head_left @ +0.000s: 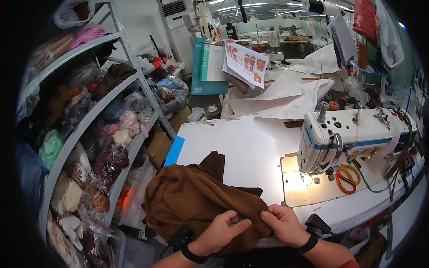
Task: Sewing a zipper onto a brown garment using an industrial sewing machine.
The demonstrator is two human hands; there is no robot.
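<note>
A bunched brown cloth piece (187,201) lies over the front left of the white sewing table (237,147), with darker brown flaps at its back and side. My left hand (225,230) rests on the cloth, fingers curled into it. Just to its right, my right hand (283,225) pinches the cloth's edge between thumb and fingers. The white sewing machine (357,134) stands at the right, its lamp lighting the metal plate. Red and yellow-handled scissors (346,178) lie beside its needle area.
Metal shelves (94,100) packed with bagged fabrics line the left, with plastic bins (127,241) below. Behind the table are a green cutting mat (201,89), printed sheets (246,64), crumpled white paper (281,96) and thread cones (333,106). More machines stand farther back.
</note>
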